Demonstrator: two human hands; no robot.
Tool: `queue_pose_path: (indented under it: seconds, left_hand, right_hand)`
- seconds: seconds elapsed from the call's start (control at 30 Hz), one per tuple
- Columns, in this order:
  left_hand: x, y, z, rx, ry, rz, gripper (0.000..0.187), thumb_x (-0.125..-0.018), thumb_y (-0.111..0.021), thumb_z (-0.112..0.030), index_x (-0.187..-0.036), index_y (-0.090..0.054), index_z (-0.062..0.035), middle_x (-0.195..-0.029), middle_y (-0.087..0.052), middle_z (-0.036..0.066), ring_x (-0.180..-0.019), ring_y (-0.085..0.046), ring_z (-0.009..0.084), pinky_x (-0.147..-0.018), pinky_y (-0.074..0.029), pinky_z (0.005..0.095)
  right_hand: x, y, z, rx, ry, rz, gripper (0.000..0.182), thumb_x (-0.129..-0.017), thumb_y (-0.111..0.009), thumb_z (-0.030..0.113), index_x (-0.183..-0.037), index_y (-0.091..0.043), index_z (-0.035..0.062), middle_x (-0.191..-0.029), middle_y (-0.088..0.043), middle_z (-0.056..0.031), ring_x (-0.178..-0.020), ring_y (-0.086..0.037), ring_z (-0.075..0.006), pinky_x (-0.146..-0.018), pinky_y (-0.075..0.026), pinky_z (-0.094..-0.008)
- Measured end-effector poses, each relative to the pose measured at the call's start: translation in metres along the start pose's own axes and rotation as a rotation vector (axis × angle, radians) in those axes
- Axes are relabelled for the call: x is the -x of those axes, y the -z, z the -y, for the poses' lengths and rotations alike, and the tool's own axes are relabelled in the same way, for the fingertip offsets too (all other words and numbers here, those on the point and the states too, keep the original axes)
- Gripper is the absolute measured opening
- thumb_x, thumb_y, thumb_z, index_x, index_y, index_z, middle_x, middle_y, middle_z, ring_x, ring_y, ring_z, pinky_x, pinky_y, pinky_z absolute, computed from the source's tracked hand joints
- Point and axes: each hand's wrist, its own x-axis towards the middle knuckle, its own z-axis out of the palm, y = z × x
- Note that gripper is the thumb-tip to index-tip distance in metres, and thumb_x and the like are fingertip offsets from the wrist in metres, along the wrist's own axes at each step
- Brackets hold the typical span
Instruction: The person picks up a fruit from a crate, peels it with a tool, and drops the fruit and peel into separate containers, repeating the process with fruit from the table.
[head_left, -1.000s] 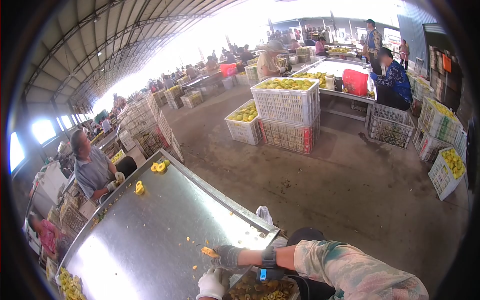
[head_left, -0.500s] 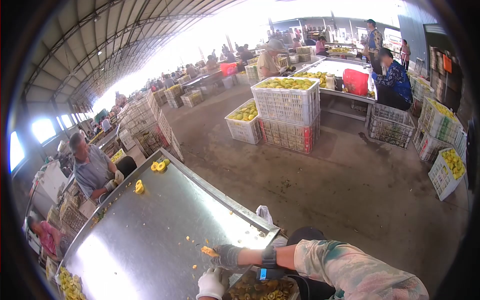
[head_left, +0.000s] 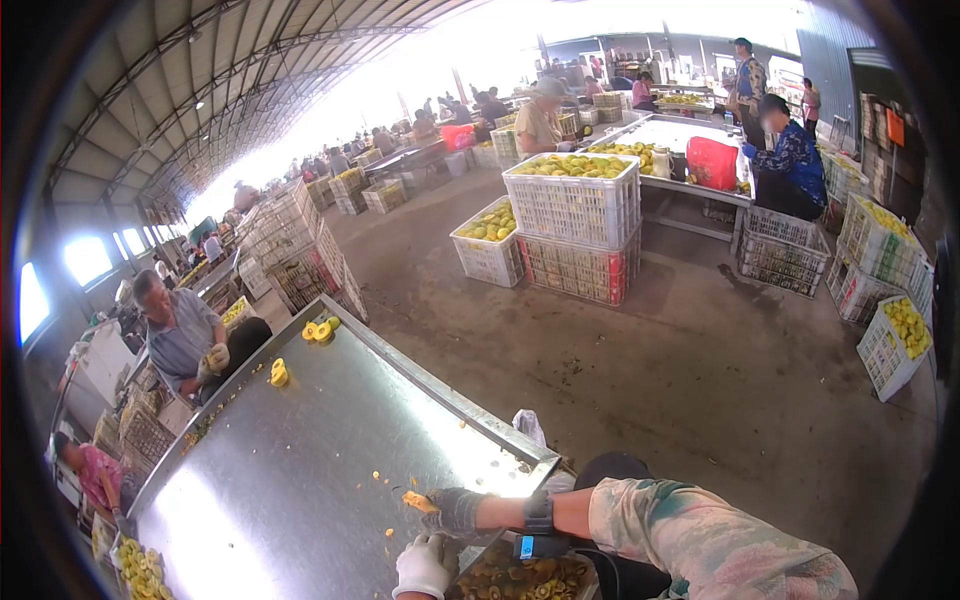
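Observation:
My right hand (head_left: pixel 455 510), in a dark grey glove with a black band at the wrist, reaches over the metal table from the right. Its fingers are closed on an orange piece of fruit (head_left: pixel 419 501). Just below, my left hand (head_left: pixel 424 566) wears a white glove and is near the table edge. Its fingers look curled, and whatever they hold is hidden. Beneath my right forearm sits a crate of cut fruit (head_left: pixel 530 578), partly covered by the arm. Small orange scraps (head_left: pixel 376 475) lie on the metal table (head_left: pixel 300 440) beside my hands.
Cut yellow fruit (head_left: pixel 320 331) lies at the table's far corner, with a fruit pile (head_left: pixel 142 568) at its lower left. A co-worker (head_left: pixel 182 325) sits across the table. Stacked fruit crates (head_left: pixel 575 215) stand on the floor beyond. Another worker (head_left: pixel 790 160) sits at a farther table.
My hands and the orange piece have barely moved. Across the table, the co-worker's gloved hands have shifted, and a person in pink has leaned in with an arm toward the table edge.

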Motion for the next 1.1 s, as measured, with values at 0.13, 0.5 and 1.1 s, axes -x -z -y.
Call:
queue_pose_path:
  seconds: [0.13,0.5,1.1]
  left_hand:
    - [0.0,0.0,0.001,-0.004,-0.013,-0.009,0.026,-0.08,-0.051,-0.03,-0.095,-0.06,-0.0108,-0.096,-0.06,0.014,-0.09,-0.056,0.0331,-0.077,-0.046,0.0413]
    - [-0.001,-0.014,0.015,0.037,-0.108,-0.08,0.026,-0.083,-0.047,-0.029,-0.091,-0.057,-0.0065,-0.093,-0.058,0.02,-0.083,-0.055,0.0391,-0.071,-0.045,0.0458]
    - [0.0,-0.004,0.006,0.024,-0.11,-0.072,0.025,-0.083,-0.049,-0.026,-0.096,-0.057,-0.0064,-0.095,-0.058,0.02,-0.085,-0.055,0.0387,-0.073,-0.045,0.0453]
  right_hand:
    - [0.002,0.003,0.004,-0.002,-0.034,0.027,0.034,-0.083,-0.049,0.031,-0.097,-0.055,0.0013,-0.087,-0.06,-0.0177,-0.082,-0.058,-0.0291,-0.072,-0.042,-0.0379]
    - [-0.007,-0.003,-0.008,0.16,0.083,0.059,0.034,-0.084,-0.049,0.032,-0.099,-0.054,0.0016,-0.092,-0.06,-0.0181,-0.085,-0.059,-0.0287,-0.073,-0.043,-0.0374]
    - [0.001,0.003,0.004,-0.004,-0.042,0.036,0.031,-0.082,-0.051,0.03,-0.095,-0.055,0.0016,-0.086,-0.06,-0.0169,-0.081,-0.058,-0.0276,-0.072,-0.042,-0.0381]
